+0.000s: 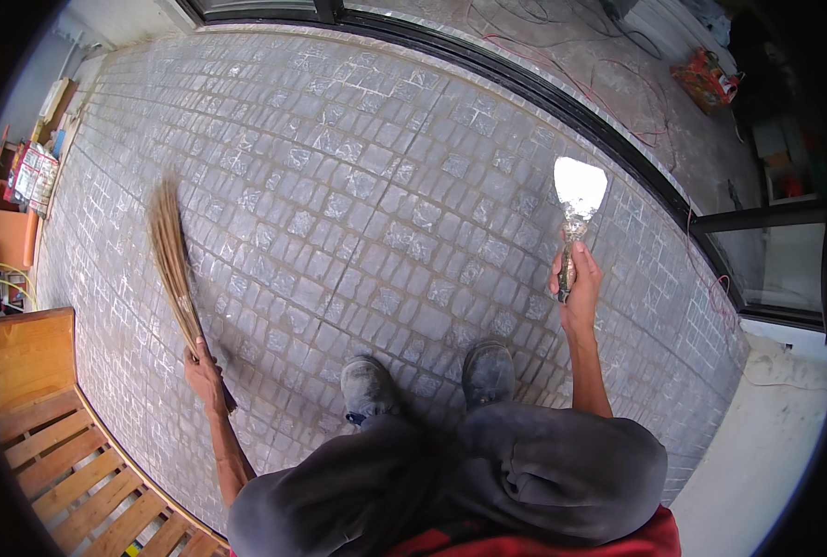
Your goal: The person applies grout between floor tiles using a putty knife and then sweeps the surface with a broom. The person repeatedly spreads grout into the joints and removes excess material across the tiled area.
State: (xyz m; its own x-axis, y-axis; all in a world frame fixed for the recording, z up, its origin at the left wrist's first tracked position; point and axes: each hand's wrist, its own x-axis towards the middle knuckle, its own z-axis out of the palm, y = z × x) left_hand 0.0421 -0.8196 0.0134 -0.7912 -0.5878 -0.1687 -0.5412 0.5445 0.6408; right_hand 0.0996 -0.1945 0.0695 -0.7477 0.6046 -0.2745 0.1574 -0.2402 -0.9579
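My left hand (205,376) is closed round the handle end of a straw broom (172,251), whose bristles point away from me over the patterned grey stone paving (358,186). In my right hand (576,278) is a wide metal scraper (579,190), held with its bright blade upward and its worn handle inside my fingers. My two shoes (367,385) rest on the paving between the broom and the scraper, below my bent knees.
A wooden slatted bench (47,432) stands at lower left, with boxes and tools (28,172) along the left wall above it. A black sliding-door frame (525,60) crosses the top and right; beyond it lie cables and an orange tool (706,84). A pale wall (757,418) stands at right.
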